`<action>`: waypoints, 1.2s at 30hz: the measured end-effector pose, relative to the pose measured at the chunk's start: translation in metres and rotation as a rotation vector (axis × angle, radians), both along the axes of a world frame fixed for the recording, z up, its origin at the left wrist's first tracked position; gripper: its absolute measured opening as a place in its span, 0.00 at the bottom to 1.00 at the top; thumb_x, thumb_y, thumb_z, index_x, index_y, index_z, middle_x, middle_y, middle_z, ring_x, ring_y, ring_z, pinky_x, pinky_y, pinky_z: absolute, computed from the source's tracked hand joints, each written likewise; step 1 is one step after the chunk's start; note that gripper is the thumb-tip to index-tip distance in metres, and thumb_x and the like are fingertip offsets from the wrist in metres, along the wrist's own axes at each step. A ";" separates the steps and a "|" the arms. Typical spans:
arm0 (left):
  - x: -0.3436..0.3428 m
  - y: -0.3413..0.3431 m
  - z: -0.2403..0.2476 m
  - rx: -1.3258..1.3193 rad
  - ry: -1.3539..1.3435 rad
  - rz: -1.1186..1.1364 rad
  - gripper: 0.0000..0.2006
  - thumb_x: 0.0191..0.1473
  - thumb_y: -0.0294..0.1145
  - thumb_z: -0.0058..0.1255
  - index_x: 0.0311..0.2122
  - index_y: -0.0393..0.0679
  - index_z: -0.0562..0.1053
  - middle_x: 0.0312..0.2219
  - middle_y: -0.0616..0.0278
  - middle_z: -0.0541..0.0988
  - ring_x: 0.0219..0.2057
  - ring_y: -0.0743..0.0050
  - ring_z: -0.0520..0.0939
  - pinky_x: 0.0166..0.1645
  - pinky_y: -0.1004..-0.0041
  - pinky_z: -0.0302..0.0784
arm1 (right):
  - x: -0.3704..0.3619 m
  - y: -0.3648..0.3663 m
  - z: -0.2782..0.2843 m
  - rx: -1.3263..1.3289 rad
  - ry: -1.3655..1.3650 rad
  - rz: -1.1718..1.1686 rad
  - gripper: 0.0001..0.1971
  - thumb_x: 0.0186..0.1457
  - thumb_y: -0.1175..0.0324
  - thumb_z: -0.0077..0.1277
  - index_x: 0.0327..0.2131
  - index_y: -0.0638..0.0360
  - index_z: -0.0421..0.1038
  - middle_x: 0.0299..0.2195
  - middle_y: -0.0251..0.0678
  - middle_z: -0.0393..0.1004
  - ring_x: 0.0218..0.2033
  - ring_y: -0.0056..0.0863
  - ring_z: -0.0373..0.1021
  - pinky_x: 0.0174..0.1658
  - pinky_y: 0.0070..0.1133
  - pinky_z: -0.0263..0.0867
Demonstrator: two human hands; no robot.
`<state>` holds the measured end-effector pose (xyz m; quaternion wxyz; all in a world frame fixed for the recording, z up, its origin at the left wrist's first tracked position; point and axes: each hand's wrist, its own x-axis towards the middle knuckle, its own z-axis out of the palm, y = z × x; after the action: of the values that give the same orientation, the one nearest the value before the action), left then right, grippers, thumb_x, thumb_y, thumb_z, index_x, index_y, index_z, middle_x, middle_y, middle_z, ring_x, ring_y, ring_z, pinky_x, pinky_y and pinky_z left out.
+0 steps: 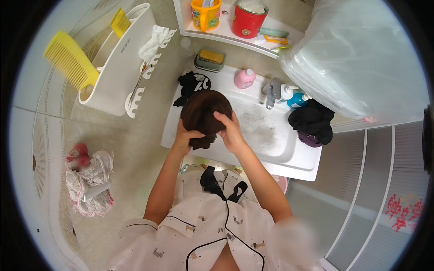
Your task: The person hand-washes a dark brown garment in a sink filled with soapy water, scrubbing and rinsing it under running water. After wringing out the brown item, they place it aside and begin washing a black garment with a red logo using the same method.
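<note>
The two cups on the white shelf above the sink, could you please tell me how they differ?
The yellow plastic cup has a side handle and small coloured pictures; the red plastic cup looks wider, shows no handle and carries one small mark. The yellow one holds something upright; the red one is topped with something whitish. Both stand upright on the white shelf.

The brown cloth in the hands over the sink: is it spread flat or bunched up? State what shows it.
Bunched up. The brown cloth forms a rounded wad, gripped by the left hand and right hand above the white sink.
</note>
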<state>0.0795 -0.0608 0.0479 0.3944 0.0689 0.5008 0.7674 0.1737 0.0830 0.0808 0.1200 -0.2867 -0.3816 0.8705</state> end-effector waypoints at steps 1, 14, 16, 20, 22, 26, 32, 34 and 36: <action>-0.006 -0.005 -0.002 0.002 -0.012 0.031 0.46 0.28 0.11 0.53 0.61 0.42 0.57 0.53 0.54 0.69 0.54 0.56 0.72 0.57 0.63 0.72 | -0.004 -0.004 -0.011 -0.003 -0.037 0.012 0.28 0.55 0.58 0.57 0.56 0.54 0.59 0.53 0.35 0.66 0.52 0.29 0.66 0.51 0.31 0.67; -0.037 -0.037 -0.101 -1.065 1.134 0.015 0.26 0.51 0.29 0.53 0.56 0.37 0.65 0.56 0.36 0.62 0.57 0.37 0.65 0.61 0.56 0.63 | -0.042 -0.032 -0.184 0.714 -0.367 0.428 0.39 0.54 0.64 0.52 0.66 0.61 0.46 0.61 0.51 0.60 0.64 0.45 0.55 0.64 0.30 0.52; -0.029 -0.018 -0.089 -0.970 1.234 -0.040 0.23 0.51 0.27 0.52 0.54 0.37 0.67 0.54 0.37 0.65 0.56 0.38 0.67 0.60 0.56 0.64 | -0.029 -0.014 -0.184 0.649 -0.327 0.426 0.37 0.53 0.65 0.52 0.65 0.61 0.51 0.60 0.51 0.62 0.63 0.45 0.57 0.63 0.30 0.55; -0.016 0.027 -0.073 -0.650 1.333 -0.136 0.16 0.50 0.21 0.50 0.46 0.37 0.72 0.48 0.45 0.72 0.49 0.46 0.73 0.54 0.60 0.70 | 0.008 0.022 -0.175 0.510 -0.420 0.192 0.31 0.53 0.66 0.54 0.60 0.57 0.60 0.56 0.47 0.65 0.44 0.32 0.70 0.38 0.27 0.70; -0.002 0.067 -0.067 -0.529 1.328 -0.229 0.14 0.49 0.20 0.50 0.44 0.38 0.73 0.44 0.50 0.75 0.46 0.52 0.75 0.50 0.63 0.72 | 0.045 0.066 -0.185 0.501 -0.466 -0.002 0.29 0.53 0.67 0.53 0.59 0.57 0.61 0.54 0.44 0.67 0.41 0.30 0.70 0.36 0.26 0.70; 0.054 0.149 -0.063 -0.302 1.193 -0.477 0.13 0.50 0.21 0.51 0.42 0.42 0.74 0.41 0.58 0.77 0.42 0.64 0.78 0.44 0.71 0.73 | 0.153 0.164 -0.213 0.467 -0.584 -0.492 0.21 0.50 0.75 0.50 0.50 0.58 0.66 0.37 0.35 0.72 0.30 0.23 0.69 0.31 0.22 0.68; 0.138 0.234 -0.041 -0.003 1.286 -0.729 0.15 0.46 0.17 0.49 0.41 0.40 0.75 0.45 0.50 0.75 0.47 0.50 0.76 0.52 0.64 0.72 | 0.280 0.248 -0.197 0.223 -0.744 -1.026 0.31 0.47 0.72 0.55 0.56 0.64 0.57 0.39 0.42 0.72 0.37 0.31 0.70 0.42 0.25 0.68; 0.170 0.264 -0.042 0.044 1.367 -0.840 0.17 0.45 0.17 0.49 0.43 0.42 0.76 0.50 0.48 0.73 0.51 0.48 0.73 0.55 0.62 0.70 | 0.299 0.266 -0.201 0.210 -0.819 -1.059 0.35 0.46 0.72 0.56 0.58 0.65 0.53 0.40 0.41 0.72 0.37 0.28 0.69 0.41 0.23 0.67; 0.200 0.302 -0.033 0.088 1.565 -0.832 0.23 0.44 0.20 0.53 0.49 0.46 0.73 0.55 0.45 0.66 0.55 0.43 0.68 0.57 0.57 0.67 | 0.308 0.280 -0.201 0.178 -0.852 -1.123 0.40 0.45 0.70 0.59 0.60 0.66 0.51 0.44 0.44 0.71 0.42 0.31 0.70 0.47 0.24 0.66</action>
<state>0.2795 0.2413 0.0154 0.1829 0.7655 0.5314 0.3132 0.4818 0.3631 -0.1198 0.4138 -0.7446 -0.2596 0.4549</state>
